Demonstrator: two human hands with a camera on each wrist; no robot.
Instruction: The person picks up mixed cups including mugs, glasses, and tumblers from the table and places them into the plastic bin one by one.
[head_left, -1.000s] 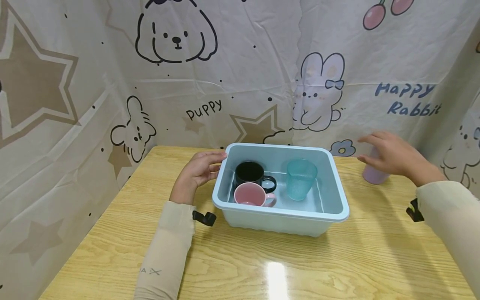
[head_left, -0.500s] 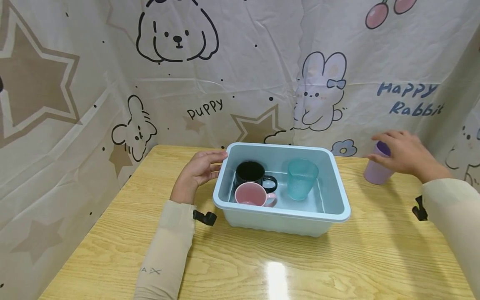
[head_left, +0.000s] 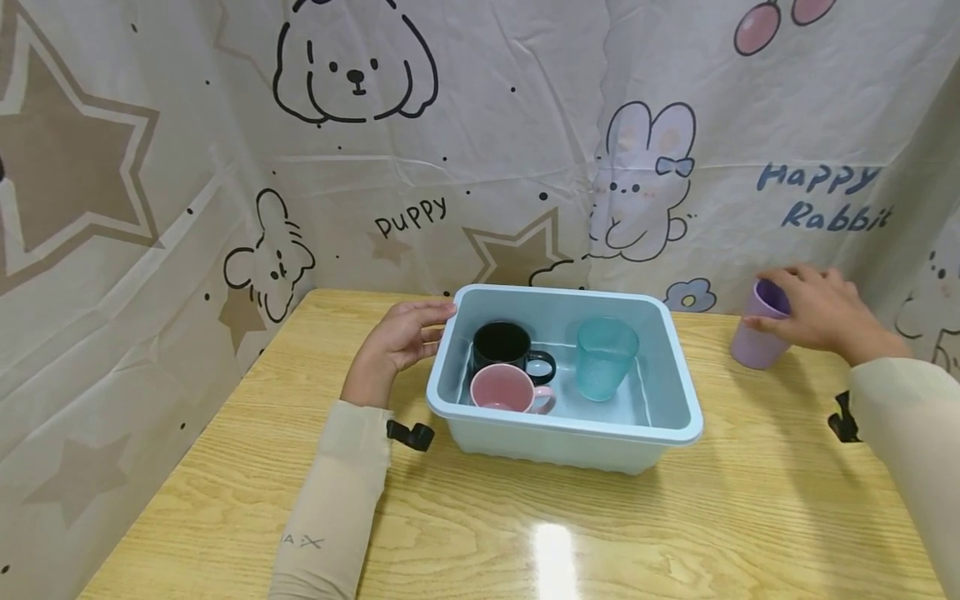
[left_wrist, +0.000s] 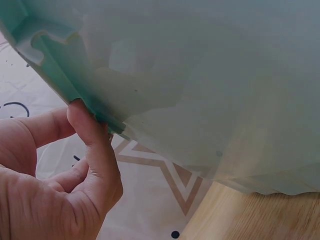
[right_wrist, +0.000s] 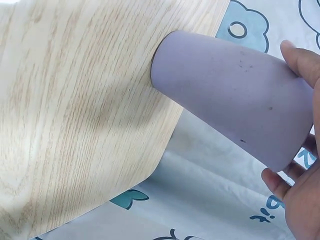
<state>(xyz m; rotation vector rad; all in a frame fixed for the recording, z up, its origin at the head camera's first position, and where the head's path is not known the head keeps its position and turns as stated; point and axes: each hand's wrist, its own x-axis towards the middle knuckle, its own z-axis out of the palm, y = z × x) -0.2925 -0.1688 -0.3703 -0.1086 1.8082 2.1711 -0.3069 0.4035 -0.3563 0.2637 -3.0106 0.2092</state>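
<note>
In the head view, my left hand [head_left: 408,336] grips the left rim of a light blue plastic basin [head_left: 555,433]. The left wrist view shows the thumb [left_wrist: 90,130] pressed under that rim. At the right, my right hand [head_left: 828,312] curves round the upper part of a purple cup [head_left: 756,346], thumb in front and fingers behind its rim. The right wrist view has the purple cup [right_wrist: 225,95] with its base on the table and fingertips right at its rim. Inside the basin are a black mug [head_left: 498,342], a pink mug [head_left: 501,387] and a translucent teal cup [head_left: 606,358].
The wooden table [head_left: 450,533] carries the basin near its middle, and its left edge runs diagonally. A printed curtain [head_left: 495,158] hangs close behind and to the left. Dark clips [head_left: 411,435] sit at both wrists.
My right hand has shifted to the right over the purple cup, so the cup's mouth now shows between thumb and fingers. The left hand and the basin stay in place.
</note>
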